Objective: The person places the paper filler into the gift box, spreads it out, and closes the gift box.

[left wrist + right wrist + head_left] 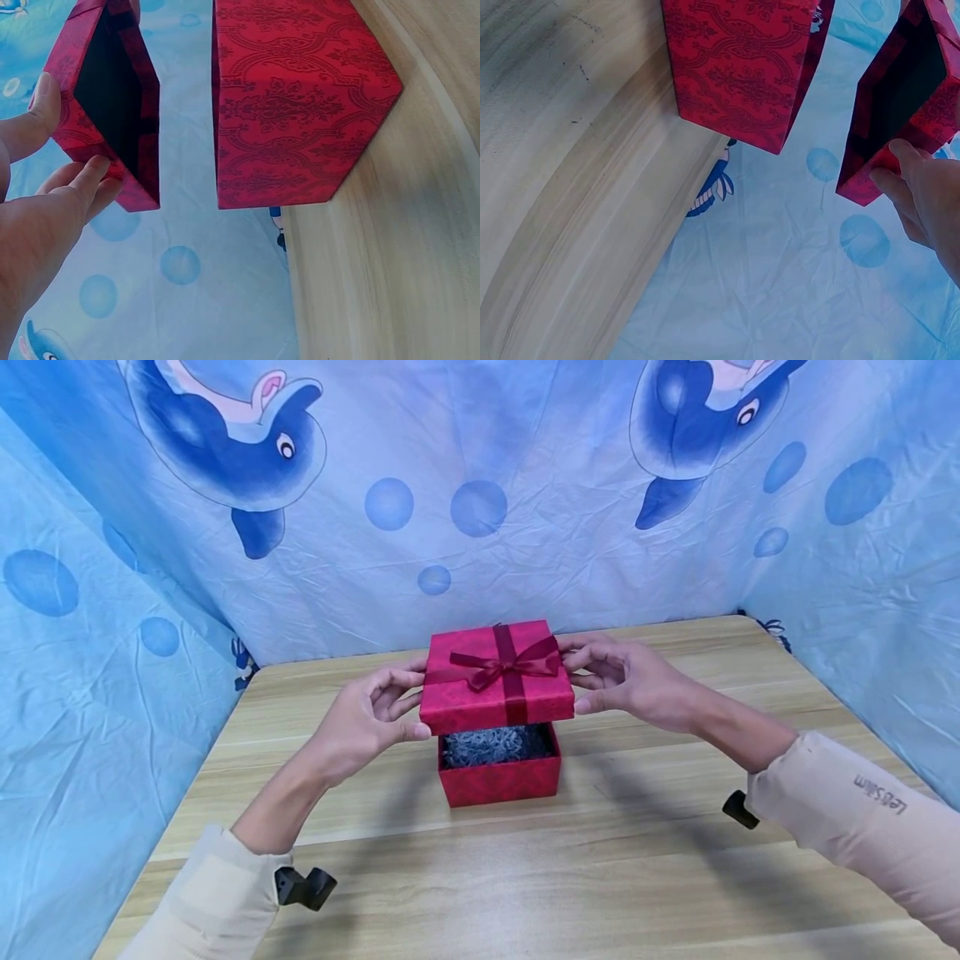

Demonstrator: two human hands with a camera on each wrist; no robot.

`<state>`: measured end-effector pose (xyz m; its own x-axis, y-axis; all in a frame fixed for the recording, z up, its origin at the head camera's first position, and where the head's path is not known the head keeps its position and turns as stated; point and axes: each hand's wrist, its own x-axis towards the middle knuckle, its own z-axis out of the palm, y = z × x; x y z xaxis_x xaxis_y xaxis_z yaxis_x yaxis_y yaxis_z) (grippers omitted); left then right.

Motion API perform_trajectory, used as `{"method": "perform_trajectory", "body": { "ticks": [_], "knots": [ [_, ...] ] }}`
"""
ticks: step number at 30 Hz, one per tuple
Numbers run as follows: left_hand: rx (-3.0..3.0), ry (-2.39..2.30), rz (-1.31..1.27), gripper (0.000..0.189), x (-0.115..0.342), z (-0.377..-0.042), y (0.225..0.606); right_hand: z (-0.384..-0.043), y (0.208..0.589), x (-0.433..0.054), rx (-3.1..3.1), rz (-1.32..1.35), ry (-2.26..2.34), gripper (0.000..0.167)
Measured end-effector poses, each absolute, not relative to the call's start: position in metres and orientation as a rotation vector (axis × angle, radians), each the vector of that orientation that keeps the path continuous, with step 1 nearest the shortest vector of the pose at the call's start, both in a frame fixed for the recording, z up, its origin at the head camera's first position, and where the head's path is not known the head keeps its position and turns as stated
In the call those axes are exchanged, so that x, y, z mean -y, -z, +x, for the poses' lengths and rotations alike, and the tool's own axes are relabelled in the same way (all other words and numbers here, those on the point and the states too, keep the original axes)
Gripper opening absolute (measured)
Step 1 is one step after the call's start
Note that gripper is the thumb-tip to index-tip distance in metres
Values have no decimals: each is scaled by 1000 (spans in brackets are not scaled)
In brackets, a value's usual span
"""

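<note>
A red gift box lid with a dark red ribbon bow is held level between both hands, above its box and apart from it. My left hand grips the lid's left side, thumb at the near corner and fingers along the edge. On the opposite side my right hand grips the lid in the same way. The red patterned box base stands on the table, with grey-blue shredded paper inside. Both wrist views show the lid's dark inside and a gap between lid and base.
The box stands on a light wood-grain table. Behind and beside the table hangs a blue cloth printed with dolphins and bubbles. A small black device sits on the left sleeve, another at the right sleeve.
</note>
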<state>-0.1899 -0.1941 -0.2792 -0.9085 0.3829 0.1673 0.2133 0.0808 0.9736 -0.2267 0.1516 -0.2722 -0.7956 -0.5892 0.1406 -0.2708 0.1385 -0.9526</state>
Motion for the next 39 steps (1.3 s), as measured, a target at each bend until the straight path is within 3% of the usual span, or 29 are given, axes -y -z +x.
{"method": "perform_trajectory", "body": {
  "ticks": [23, 39],
  "knots": [
    [-2196, -1942, 552, 55, 194, -184, 293, -226, 292, -146, -2100, -851, 1715, 38],
    [-2237, -1898, 522, 55, 191, -181, 322, -224, 312, -141, -2020, -885, 1754, 36]
  ]
}}
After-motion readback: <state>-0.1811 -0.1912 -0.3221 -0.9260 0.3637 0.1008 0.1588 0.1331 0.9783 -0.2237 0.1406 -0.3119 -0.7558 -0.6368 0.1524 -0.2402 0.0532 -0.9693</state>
